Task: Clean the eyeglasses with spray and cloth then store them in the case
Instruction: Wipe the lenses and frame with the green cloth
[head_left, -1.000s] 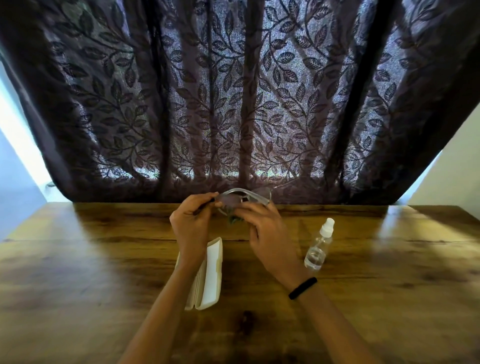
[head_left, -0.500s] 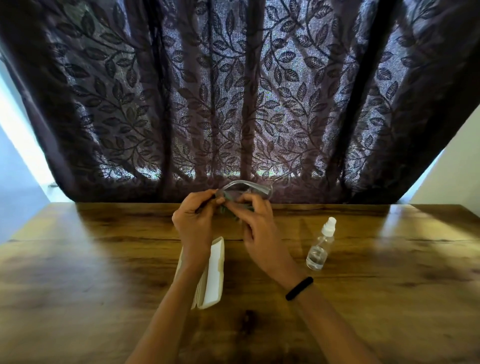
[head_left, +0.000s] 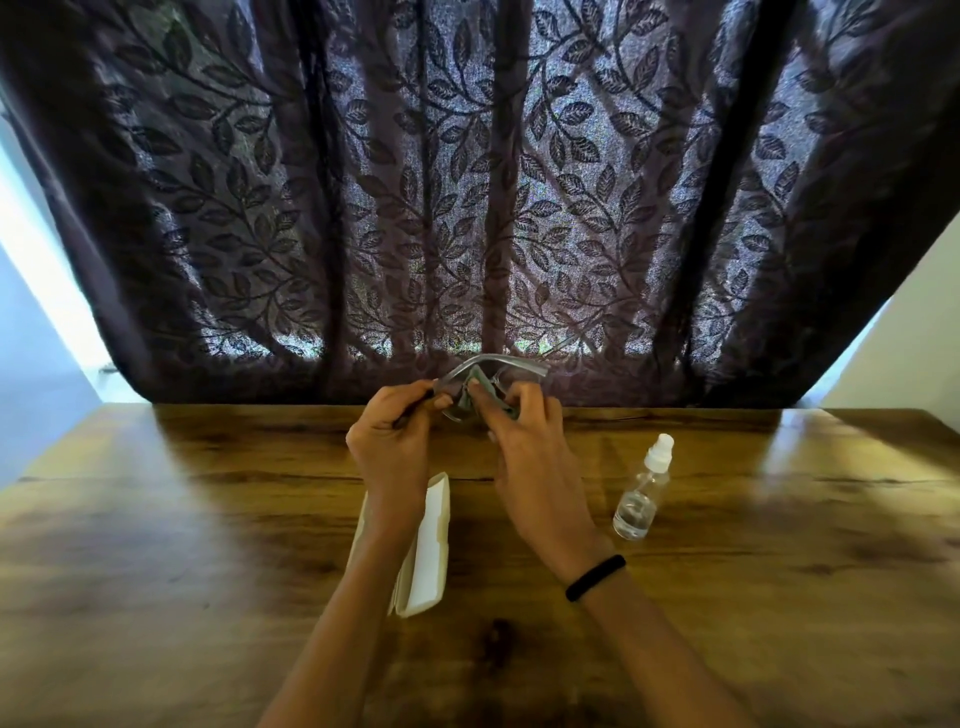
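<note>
While my left hand (head_left: 390, 441) pinches the eyeglasses (head_left: 493, 366) by one temple, above the far end of the case (head_left: 426, 551), my right hand (head_left: 530, 441) fingers rub the cloth (head_left: 475, 395) on a lens. The spray bottle (head_left: 641, 493) stands right of the case, so I judge spraying done; the open case awaits.

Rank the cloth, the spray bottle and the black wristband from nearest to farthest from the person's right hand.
1. Cloth: pinched in the right hand, against the eyeglasses.
2. Black wristband: on that arm's wrist, just behind the hand.
3. Spray bottle: standing apart on the table, to the right.
</note>
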